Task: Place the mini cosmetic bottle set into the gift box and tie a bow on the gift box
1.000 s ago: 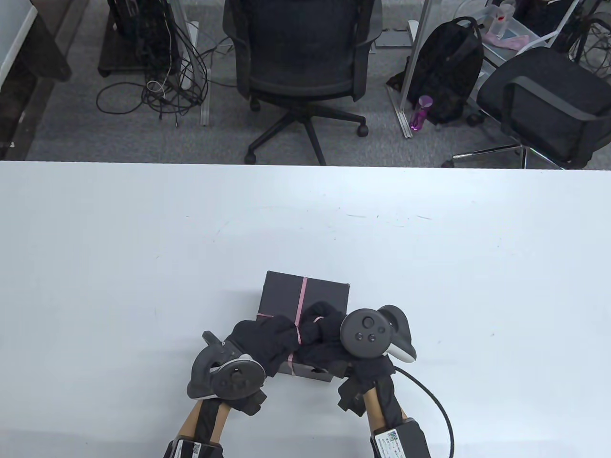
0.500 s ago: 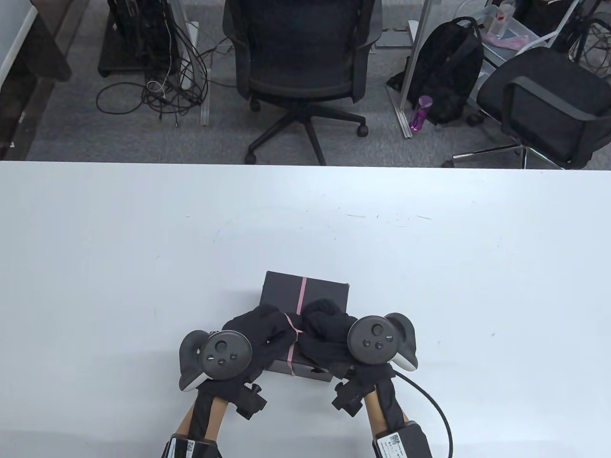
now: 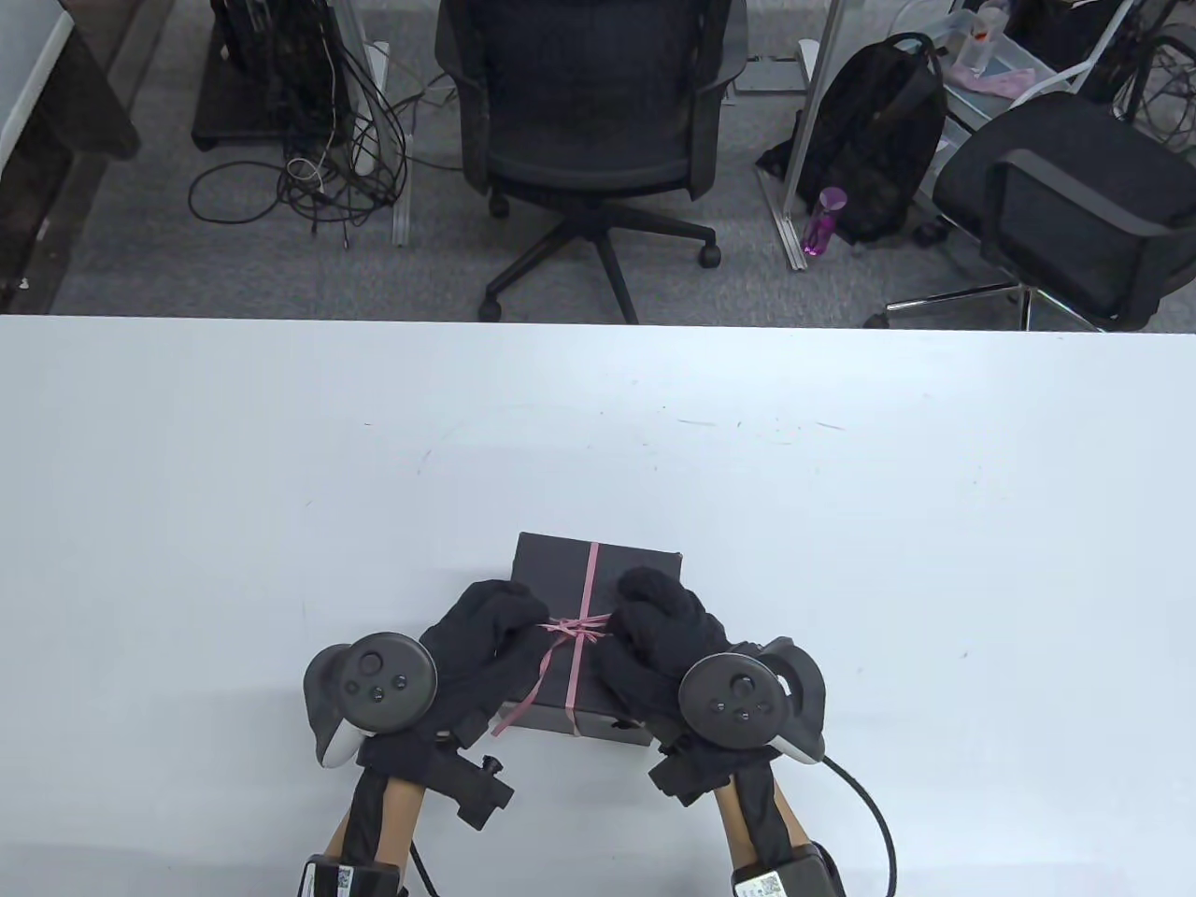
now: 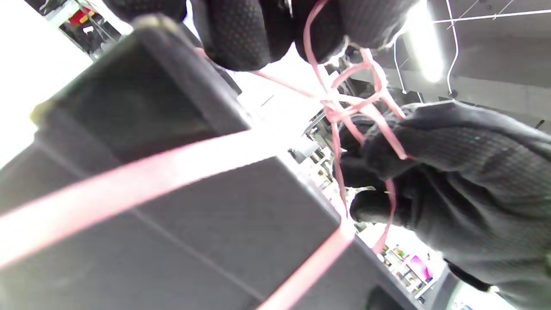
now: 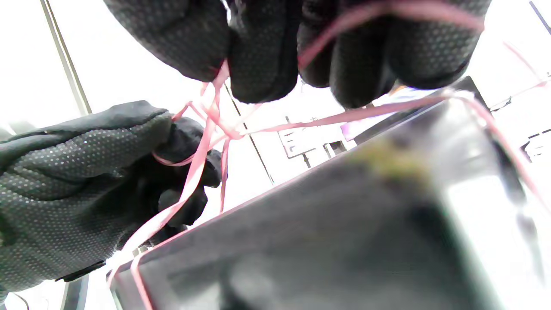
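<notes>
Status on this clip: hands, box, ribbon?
Left hand and right hand both pinching pink ribbon over the knot. Black box closed, ribbon wrapped around it. Bow unfinished. Nothing in the way.

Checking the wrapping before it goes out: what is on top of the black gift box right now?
On the gift box lid lies a pink ribbon, crossed and knotted at the middle. The left hand and right hand pinch its strands, covering part of the lid. The contents cannot be seen.

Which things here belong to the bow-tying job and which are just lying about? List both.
In use: black gift box; pink ribbon; left hand and right hand, each pinching ribbon.

Lying about: office chairs; backpack; purple bottle; floor cables.
</notes>
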`<state>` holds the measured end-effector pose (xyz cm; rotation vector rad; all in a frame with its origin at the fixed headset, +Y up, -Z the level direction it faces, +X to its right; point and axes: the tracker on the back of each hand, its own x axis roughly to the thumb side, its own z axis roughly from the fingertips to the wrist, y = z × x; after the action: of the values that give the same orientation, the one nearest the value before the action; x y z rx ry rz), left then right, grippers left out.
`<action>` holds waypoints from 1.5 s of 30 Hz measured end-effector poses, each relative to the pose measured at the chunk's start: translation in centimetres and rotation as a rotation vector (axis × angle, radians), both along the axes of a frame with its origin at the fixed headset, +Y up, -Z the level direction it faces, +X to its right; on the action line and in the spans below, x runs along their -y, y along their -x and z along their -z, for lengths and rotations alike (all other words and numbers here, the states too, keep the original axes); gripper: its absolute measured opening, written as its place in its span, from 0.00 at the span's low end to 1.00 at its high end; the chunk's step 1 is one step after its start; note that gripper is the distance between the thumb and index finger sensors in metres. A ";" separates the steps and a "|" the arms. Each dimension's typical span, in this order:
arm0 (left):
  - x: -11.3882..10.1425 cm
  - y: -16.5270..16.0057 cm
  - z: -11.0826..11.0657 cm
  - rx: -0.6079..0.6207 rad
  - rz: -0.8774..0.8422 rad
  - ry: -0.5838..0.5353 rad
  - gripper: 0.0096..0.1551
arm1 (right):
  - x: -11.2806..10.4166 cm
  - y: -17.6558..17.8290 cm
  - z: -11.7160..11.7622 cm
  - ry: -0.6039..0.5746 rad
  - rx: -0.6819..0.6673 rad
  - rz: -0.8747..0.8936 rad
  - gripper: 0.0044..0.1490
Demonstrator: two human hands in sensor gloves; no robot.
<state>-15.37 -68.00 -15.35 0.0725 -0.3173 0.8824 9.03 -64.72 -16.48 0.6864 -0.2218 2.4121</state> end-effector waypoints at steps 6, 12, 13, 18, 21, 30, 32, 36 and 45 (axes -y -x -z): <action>-0.5 0.4 -0.3 -0.066 0.045 -0.049 0.19 | -0.5 -0.9 0.1 -0.007 0.042 -0.015 0.24; -0.4 0.7 -0.2 -0.088 0.042 -0.040 0.19 | -0.7 -2.0 0.4 0.022 0.080 -0.027 0.24; -0.4 0.8 -0.2 -0.095 0.047 -0.039 0.19 | -0.7 -2.2 0.5 0.025 0.087 -0.033 0.24; -0.1 1.4 0.1 -0.128 0.066 -0.028 0.19 | -0.7 -3.3 0.8 0.034 0.140 -0.056 0.24; 0.1 1.6 0.2 -0.131 0.062 -0.014 0.19 | -0.6 -3.8 1.0 0.067 0.143 -0.053 0.24; 0.1 1.8 0.4 -0.126 0.107 0.010 0.19 | -0.3 -4.4 1.5 0.105 0.146 -0.067 0.24; 0.1 1.8 0.4 -0.126 0.108 0.014 0.19 | -0.3 -4.5 1.6 0.116 0.148 -0.070 0.24; 0.0 1.8 0.4 -0.125 0.128 0.036 0.19 | -0.1 -4.6 1.7 0.138 0.156 -0.085 0.24; -2.9 1.7 -1.7 -0.368 0.487 -0.234 0.36 | -1.9 -4.8 0.3 -0.081 0.277 -0.193 0.37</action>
<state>-17.04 -65.05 -13.61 0.3551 -0.0825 0.3348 13.82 -62.78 -16.76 0.4224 -0.3842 2.6934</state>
